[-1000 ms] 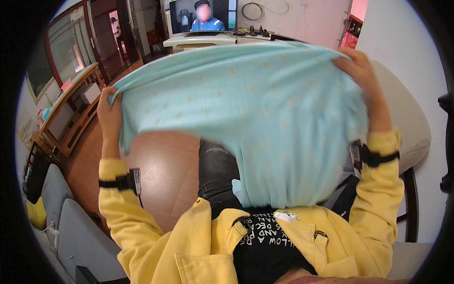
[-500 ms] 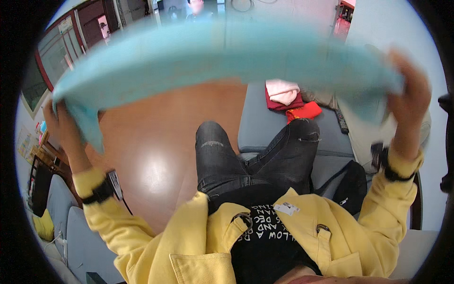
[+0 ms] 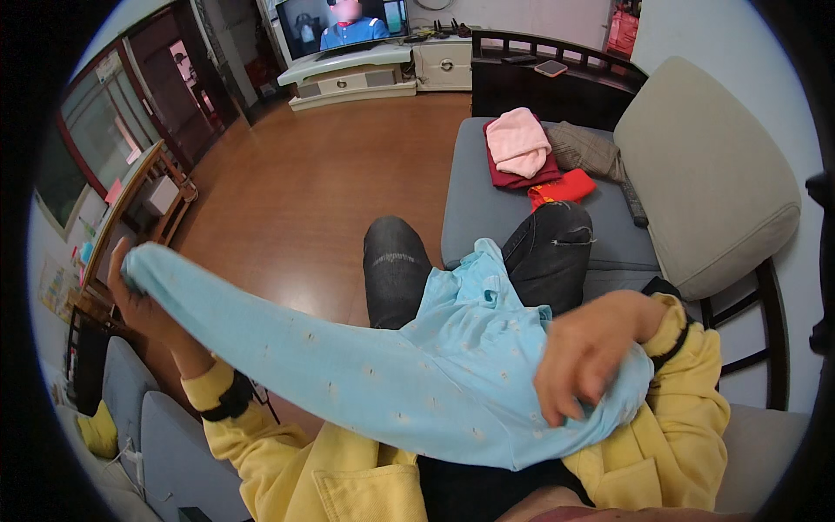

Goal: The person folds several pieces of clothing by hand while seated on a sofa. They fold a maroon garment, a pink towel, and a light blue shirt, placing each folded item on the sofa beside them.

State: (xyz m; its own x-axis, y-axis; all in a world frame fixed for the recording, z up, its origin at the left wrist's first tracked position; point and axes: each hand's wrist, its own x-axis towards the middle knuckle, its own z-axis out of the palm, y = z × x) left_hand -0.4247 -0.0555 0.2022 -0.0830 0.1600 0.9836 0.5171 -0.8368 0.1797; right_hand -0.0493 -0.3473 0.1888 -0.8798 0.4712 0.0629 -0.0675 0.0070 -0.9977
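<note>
A light blue garment (image 3: 374, 374) with a small scattered print stretches across my lap and chest. I cannot tell whether it is a top or trousers. My left hand (image 3: 143, 300), raised at the left, is closed round one end and pulls that long part out taut. The rest lies bunched over my thighs, with creased folds between my knees. Over its right part hovers my right hand (image 3: 587, 352), slightly blurred, its fingers half bent and apart, close to the cloth or touching it. No cloth shows gripped in it.
On the grey-blue sofa seat (image 3: 470, 183) ahead right sit a folded pink cloth (image 3: 517, 143), a dark red one under it, a bright red item (image 3: 565, 187), a brown cloth (image 3: 583, 148) and a remote (image 3: 633, 204). A beige cushion (image 3: 713, 183) leans right. Farther off stands a television (image 3: 339, 30).
The garment came down from high in front of me onto my lap. My left hand lowered with its end. My right hand dropped, moved inward and let go of its end.
</note>
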